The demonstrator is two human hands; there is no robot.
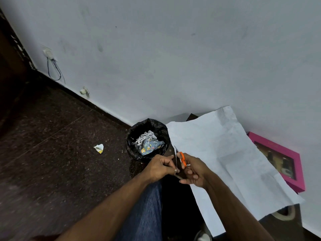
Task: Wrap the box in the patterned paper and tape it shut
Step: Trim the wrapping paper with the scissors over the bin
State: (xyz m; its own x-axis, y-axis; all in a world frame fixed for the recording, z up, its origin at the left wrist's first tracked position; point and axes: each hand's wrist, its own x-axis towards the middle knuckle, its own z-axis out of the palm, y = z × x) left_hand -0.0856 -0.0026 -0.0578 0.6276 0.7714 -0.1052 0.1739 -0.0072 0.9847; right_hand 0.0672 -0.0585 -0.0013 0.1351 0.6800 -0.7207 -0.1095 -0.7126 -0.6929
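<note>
The wrapping paper (pixel 224 157) lies spread white side up on a dark table at the right. A pink box (pixel 284 159) with a clear window lies partly under its far right edge, against the wall. In front of me, my left hand (pixel 159 168) pinches a narrow strip of paper (pixel 176 160) that stands upright between my hands. My right hand (pixel 194 171) grips orange-handled scissors (pixel 182 158), whose blades point up and left beside the strip.
A bin (pixel 147 139) lined with a black bag stands on the dark floor just beyond my hands, holding paper shreds and patterned scraps. A crumpled scrap (pixel 99 148) lies on the floor to its left. The white wall (pixel 173 58) runs close behind. A tape roll (pixel 284 213) peeks out under the paper.
</note>
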